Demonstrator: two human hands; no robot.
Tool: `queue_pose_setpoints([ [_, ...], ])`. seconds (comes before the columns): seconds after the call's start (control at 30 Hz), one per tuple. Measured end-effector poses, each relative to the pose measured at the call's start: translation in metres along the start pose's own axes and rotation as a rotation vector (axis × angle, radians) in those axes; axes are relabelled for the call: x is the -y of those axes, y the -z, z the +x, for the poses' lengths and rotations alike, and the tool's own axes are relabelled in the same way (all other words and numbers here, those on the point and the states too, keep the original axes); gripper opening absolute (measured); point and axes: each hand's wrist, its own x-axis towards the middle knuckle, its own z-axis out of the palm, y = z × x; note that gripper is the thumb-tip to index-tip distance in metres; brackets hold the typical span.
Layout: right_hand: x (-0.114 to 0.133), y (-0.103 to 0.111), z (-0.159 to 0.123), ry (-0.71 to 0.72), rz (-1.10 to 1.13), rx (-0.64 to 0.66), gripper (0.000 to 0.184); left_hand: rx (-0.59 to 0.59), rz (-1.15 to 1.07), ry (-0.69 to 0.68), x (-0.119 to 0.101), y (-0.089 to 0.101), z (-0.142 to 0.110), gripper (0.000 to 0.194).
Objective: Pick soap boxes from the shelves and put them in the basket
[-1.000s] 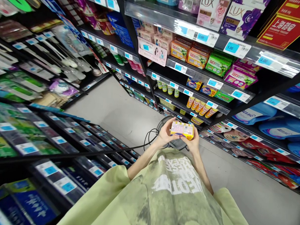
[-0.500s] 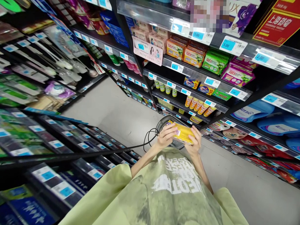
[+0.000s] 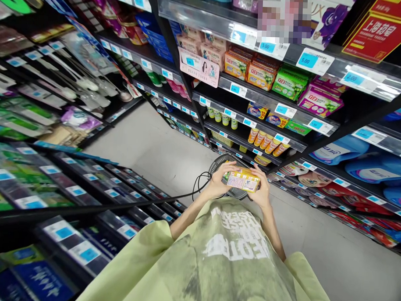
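Both my hands hold a small yellow box (image 3: 243, 180) with a pink and white label, in front of my chest. My left hand (image 3: 219, 181) grips its left end with the fingers curled over the top edge. On the right end, my right hand (image 3: 262, 191) is wrapped round the box. The labelled face is turned up toward me. A black fan (image 3: 219, 165) stands on the floor just beyond the box.
Store shelves (image 3: 270, 110) with soap boxes, bottles and blue price tags rise on the right. Lower dark shelves (image 3: 87, 186) run along the left. A black cable (image 3: 199, 183) loops on the grey aisle floor (image 3: 161, 144). Blue detergent bottles (image 3: 345, 149) lie at right.
The box has been turned in my hands: half a second ago a plain yellow side faced me, now the pink and white labelled face is up. Both hands stayed in place.
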Motion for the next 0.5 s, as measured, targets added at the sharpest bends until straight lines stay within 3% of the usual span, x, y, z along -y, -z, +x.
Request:
queue_pose_setpoints([
  [0.1,-0.002,0.006,-0.004,-0.217,0.107,0.09,0.071,-0.024,-0.17,0.194,0.002,-0.004,-0.009,0.073],
  [0.2,-0.002,0.003,-0.007,-0.427,0.208,0.083,0.087,-0.118,-0.279,0.367,0.001,-0.011,-0.013,0.084],
  [0.3,0.0,-0.008,-0.005,-0.559,0.309,-0.041,0.072,-0.095,-0.37,0.466,0.0,-0.015,-0.011,0.077],
  [0.4,0.002,-0.016,0.0,-0.814,0.431,-0.143,0.054,0.006,-0.465,0.497,0.003,-0.014,-0.01,0.096],
  [0.5,0.002,-0.016,0.002,-1.161,0.642,0.001,0.057,-0.009,-0.463,0.564,0.007,-0.013,-0.012,0.106],
])
